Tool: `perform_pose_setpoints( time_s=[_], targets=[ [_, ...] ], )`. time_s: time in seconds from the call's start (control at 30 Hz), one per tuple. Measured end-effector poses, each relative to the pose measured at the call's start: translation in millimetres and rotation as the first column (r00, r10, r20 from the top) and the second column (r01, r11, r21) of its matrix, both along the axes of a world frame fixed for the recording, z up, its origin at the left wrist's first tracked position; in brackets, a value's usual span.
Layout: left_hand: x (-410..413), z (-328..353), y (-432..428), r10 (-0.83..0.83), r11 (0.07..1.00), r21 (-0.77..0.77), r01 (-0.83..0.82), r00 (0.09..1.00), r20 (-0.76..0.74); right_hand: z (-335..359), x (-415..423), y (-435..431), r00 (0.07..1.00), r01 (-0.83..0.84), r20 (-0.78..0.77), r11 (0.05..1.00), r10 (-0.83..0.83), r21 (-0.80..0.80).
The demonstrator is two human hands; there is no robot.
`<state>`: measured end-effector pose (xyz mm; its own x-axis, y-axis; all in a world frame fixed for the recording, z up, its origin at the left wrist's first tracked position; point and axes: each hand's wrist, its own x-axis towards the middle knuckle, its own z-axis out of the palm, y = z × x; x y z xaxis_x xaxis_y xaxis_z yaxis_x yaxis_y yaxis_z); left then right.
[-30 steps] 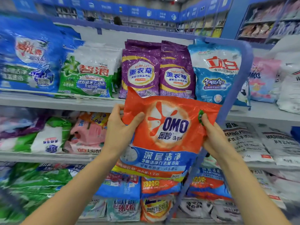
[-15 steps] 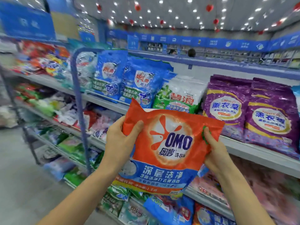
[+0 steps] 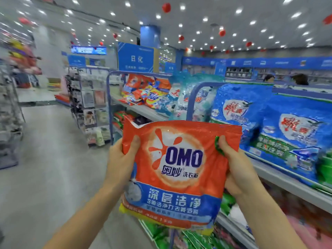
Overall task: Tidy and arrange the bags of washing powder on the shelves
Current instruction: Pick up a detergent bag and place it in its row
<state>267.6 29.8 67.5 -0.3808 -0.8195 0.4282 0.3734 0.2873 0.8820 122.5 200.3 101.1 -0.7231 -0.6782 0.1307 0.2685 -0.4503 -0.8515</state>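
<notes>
In the lower centre of the frame, an orange plastic bag of washing powder with a blue band and "OMO" lettering [image 3: 177, 169] was held upright in the air, clear of the shelves. The left hand [image 3: 120, 159] gripped its upper left edge, thumb pressed across the front; the right hand [image 3: 237, 168] gripped the upper right edge likewise. At the right, large blue plastic bags [image 3: 294, 133] stood on a grey metal shelf [image 3: 287, 184]. Further back, at upper centre, orange and yellow bags [image 3: 142, 90] lay heaped below a blue hanging sign [image 3: 136, 59]. Pale grey floor [image 3: 45, 168] filled the left.
</notes>
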Motion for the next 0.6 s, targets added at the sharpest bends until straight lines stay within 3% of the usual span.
perform_pose_setpoints(
  time_s=[0.37, 0.5, 0.57, 0.6],
  targets=[
    [71.4, 24.2, -232.5, 0.206, 0.978, 0.027, -0.206, 0.979, 0.001, 47.6, 40.2, -271.3, 0.971, -0.235, -0.042, 0.971, 0.237, 0.039],
    [85.6, 19.5, -304.8, 0.182, 0.981, 0.094, -0.170, 0.975, -0.128, 61.5, 43.6, -360.1, 0.943, -0.329, -0.043, 0.943, 0.331, 0.049],
    [92.0, 2.0, -336.5, 0.079, 0.997, 0.029, -0.076, 0.988, -0.129, 65.7, 39.6, -403.3, 0.928, -0.368, -0.032, 0.928, 0.370, 0.062],
    [100.9, -13.6, -364.8, 0.202, 0.977, -0.036, -0.212, 0.962, -0.186, 66.9, 35.8, -423.9, 0.922, -0.384, -0.028, 0.921, 0.387, 0.063]
  ],
)
